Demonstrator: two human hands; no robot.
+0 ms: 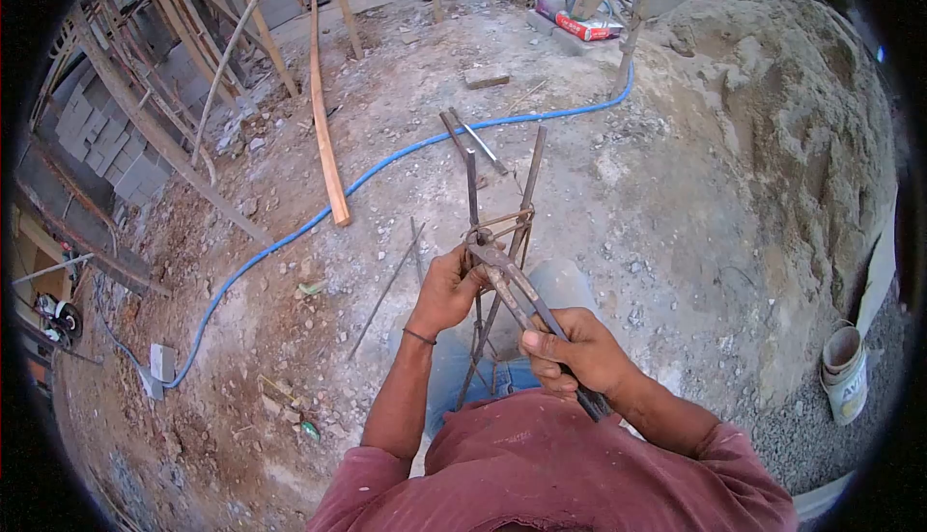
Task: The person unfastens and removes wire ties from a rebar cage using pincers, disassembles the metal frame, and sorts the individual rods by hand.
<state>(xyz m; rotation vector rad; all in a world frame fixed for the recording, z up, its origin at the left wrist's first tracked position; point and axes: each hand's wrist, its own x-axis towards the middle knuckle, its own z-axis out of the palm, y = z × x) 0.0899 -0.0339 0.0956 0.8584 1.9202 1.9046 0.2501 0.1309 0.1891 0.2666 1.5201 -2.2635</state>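
Observation:
My right hand [579,353] is wrapped around the handles of worn metal pincers [501,265], which slant up and left. The pincers' jaws are at a corner of a rebar frame [536,160], made of long bars with a bent square stirrup [507,217] around them. My left hand [449,286], with a dark band on the wrist, is closed on the frame right beside the jaws. Its fingertips are partly hidden behind the bar and jaws. Lower down, the frame's bars run between my legs.
A blue hose [391,157] curves across the dirt ground. Beyond it lie a wooden plank [323,112] and short metal pieces [478,141]. A sand pile [772,98] rises at right, with a white bucket [845,378] below. Wooden poles [145,126] stand at upper left.

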